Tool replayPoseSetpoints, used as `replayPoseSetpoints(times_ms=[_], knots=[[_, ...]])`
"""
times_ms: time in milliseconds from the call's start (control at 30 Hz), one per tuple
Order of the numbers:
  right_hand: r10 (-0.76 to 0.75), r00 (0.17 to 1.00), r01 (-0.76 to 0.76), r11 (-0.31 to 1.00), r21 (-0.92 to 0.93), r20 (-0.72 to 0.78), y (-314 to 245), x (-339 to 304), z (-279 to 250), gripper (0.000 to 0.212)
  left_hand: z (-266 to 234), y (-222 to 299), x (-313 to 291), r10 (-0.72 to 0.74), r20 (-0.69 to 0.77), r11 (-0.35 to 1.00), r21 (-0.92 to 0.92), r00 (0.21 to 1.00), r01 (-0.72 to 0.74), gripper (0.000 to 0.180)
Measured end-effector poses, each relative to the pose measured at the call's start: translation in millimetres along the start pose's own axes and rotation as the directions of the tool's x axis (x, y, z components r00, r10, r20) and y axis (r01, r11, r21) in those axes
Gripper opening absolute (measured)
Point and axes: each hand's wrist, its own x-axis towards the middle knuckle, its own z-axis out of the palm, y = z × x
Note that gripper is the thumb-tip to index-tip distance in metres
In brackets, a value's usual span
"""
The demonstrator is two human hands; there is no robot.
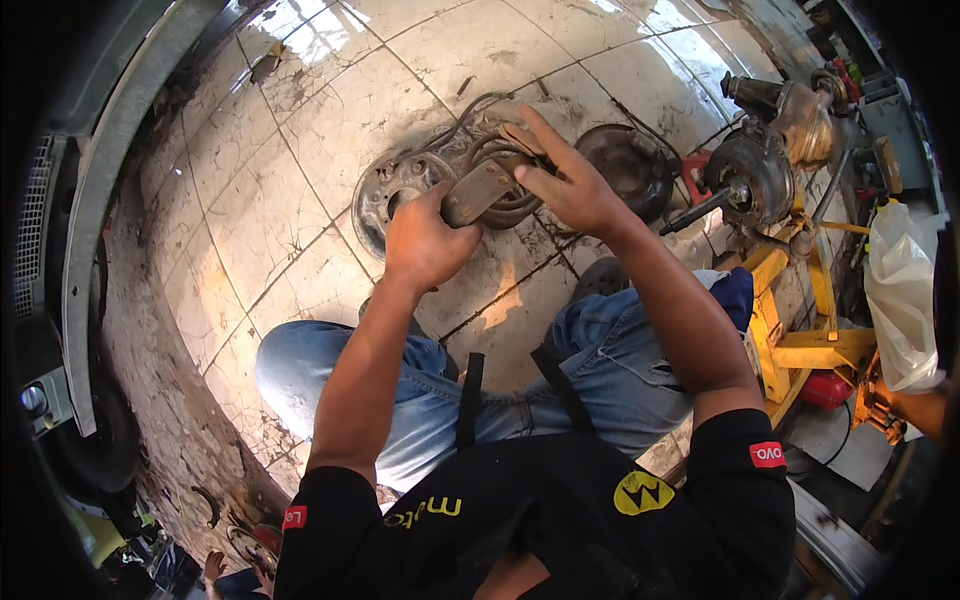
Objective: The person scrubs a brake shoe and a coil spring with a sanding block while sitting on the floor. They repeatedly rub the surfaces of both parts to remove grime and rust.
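My left hand (428, 240) is closed around the near end of a brake shoe (484, 192), a curved brown metal piece with rivet holes in its face. At its other end, the thumb of my right hand (578, 188) presses on the shoe; the index finger sticks out and the other fingers are partly hidden. Below them on the floor lies a rusty round brake backing plate (374, 192), partly covered by my left hand. Curved brown metal parts, one looking like another shoe, lie behind the held one. A dark cable (462, 122) loops beyond.
A dark round drum-like part (632, 172) lies right of my right hand. Farther right, an axle assembly (760, 165) rests near a yellow metal stand (770, 320). A white plastic bag (900, 290) hangs at the right. Another person's hands (214, 568) show at lower left.
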Motion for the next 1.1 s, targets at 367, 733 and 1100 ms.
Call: replayPoseSetpoints(times_ms=[367,733,1100], knots=[[-0.203,0.976,0.195,0.976,-0.095,-0.083,-20.5,4.0,-18.8,0.074,-3.8,-10.4,14.5,-0.026,0.208,0.57,-0.801,0.978,0.185,0.021],[-0.181,0.983,0.175,0.975,-0.14,-0.031,-25.5,-11.8,-2.7,0.074,-19.6,-17.7,28.4,-0.138,0.011,0.039,-0.999,0.99,0.016,0.012],[-0.126,0.954,0.286,0.648,-0.706,0.27,-18.6,-11.6,25.7,0.068,-27.7,-2.7,16.9,0.012,-0.319,0.199,-0.928,0.948,-0.315,0.025]])
